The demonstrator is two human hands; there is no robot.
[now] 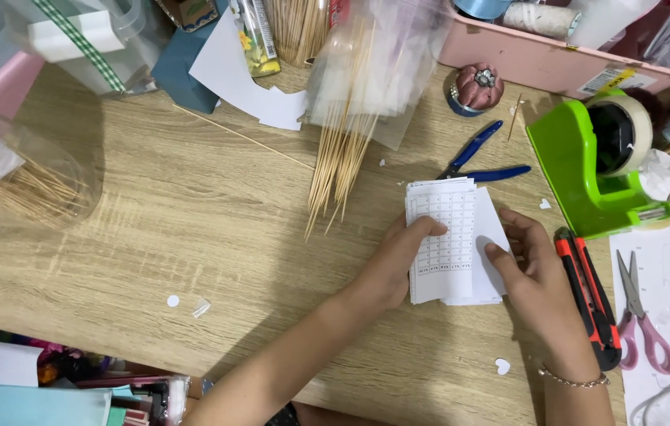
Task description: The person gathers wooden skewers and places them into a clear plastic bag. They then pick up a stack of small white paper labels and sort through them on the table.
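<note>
A stack of white paper sheets (453,229), the top one printed with a grid of small squares, lies on the wooden table (193,205). My left hand (398,264) rests on the stack's left edge, thumb pressing on the grid sheet. My right hand (528,268) holds the stack's right side, thumb on top of the paper. A bracelet sits on my right wrist. A small white paper heart (502,366) lies near that wrist.
Blue-handled pliers (481,158) lie behind the stack. A bundle of wooden skewers in a plastic bag (347,134) fans out at centre. A green tape dispenser (599,166), an orange utility knife (587,296) and pink scissors (643,323) lie right. A pink tray (540,59) stands behind.
</note>
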